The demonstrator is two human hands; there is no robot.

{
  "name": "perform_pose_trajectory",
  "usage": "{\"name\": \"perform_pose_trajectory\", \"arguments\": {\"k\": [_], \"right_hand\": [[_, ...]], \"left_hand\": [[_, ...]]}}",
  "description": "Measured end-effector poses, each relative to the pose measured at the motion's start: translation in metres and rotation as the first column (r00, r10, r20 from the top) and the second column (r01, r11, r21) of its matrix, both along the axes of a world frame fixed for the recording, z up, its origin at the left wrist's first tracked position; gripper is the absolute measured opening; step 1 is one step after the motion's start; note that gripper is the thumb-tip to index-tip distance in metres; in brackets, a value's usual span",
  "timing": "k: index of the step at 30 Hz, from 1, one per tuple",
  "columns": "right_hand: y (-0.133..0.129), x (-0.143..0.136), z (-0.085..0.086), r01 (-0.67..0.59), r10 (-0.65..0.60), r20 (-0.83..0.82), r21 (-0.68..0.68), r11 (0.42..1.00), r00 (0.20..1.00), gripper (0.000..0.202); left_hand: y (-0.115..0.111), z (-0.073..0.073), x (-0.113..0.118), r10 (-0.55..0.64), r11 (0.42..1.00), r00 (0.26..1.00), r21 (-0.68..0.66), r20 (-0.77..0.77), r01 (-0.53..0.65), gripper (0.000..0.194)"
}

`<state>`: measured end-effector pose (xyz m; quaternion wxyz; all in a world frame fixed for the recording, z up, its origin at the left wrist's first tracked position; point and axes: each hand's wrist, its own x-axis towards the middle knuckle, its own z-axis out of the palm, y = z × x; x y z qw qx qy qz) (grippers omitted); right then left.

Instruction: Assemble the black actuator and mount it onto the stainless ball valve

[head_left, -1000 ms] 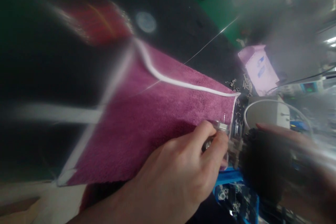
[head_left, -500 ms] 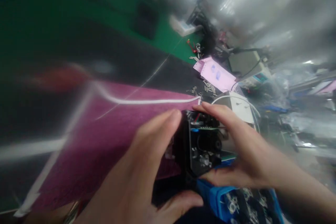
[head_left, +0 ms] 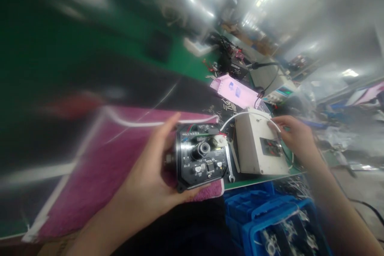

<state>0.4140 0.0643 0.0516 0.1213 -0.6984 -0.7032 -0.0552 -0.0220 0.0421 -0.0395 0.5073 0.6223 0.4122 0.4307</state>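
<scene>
Left hand grips a black camera module, fingers wrapped behind it and thumb under its lower edge, lens side facing up toward the viewer. Circuit board with small chips visible on the module face, round lens barrel at centre, red and green wires along its top edge. Module is lifted clear of the magenta towel, which lies below and to the left of that hand on the bench; white piping runs along the towel's far edge.

Right hand is well to the right of the left hand, fingers curled loosely on the top right corner of a white box and on the white cable that loops over it. Not a full grip, more a touch; whether it pinches the cable, cannot tell. Box sits just right of the module, apart from it, with a dark panel on its side.

A small wrench lies between module and box. Blue bins with parts sit below the right hand, at the near bench edge. Pink packet and scattered small screws lie beyond the box. Background heavily blurred.
</scene>
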Motion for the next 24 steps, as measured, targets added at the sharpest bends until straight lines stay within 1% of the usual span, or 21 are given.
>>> {"name": "perform_pose_trajectory", "arguments": {"k": [2,4,9,12,18,24], "right_hand": [[-0.007,0.001,-0.01,0.004,-0.005,0.028,0.032,0.999,1.0,0.03],[-0.013,-0.001,-0.014,-0.005,0.002,0.054,0.056,0.998,0.999,0.028],[-0.015,0.0,-0.013,-0.056,0.047,0.128,0.067,0.996,0.991,0.022],[-0.014,0.003,-0.013,-0.079,0.069,0.15,0.059,0.995,0.986,0.019],[-0.017,0.004,-0.011,-0.074,0.069,0.101,0.046,0.996,0.992,0.02],[-0.015,0.005,-0.005,-0.092,0.092,0.024,0.013,0.996,0.995,0.026]], "left_hand": [[0.0,0.0,0.0,-0.007,1.0,1.0,-0.003,0.018,0.007,0.124],[0.0,0.002,-0.001,-0.021,1.0,0.999,0.008,0.028,0.021,0.122],[0.0,0.007,-0.003,-0.029,0.999,0.999,0.034,-0.016,0.03,0.119],[0.0,0.009,-0.003,-0.034,0.999,0.999,0.034,-0.013,0.034,0.117],[0.001,0.011,-0.005,-0.048,0.996,0.998,0.074,-0.032,0.05,0.116],[0.002,0.012,-0.006,-0.049,0.993,0.998,0.102,-0.037,0.053,0.117]]}}
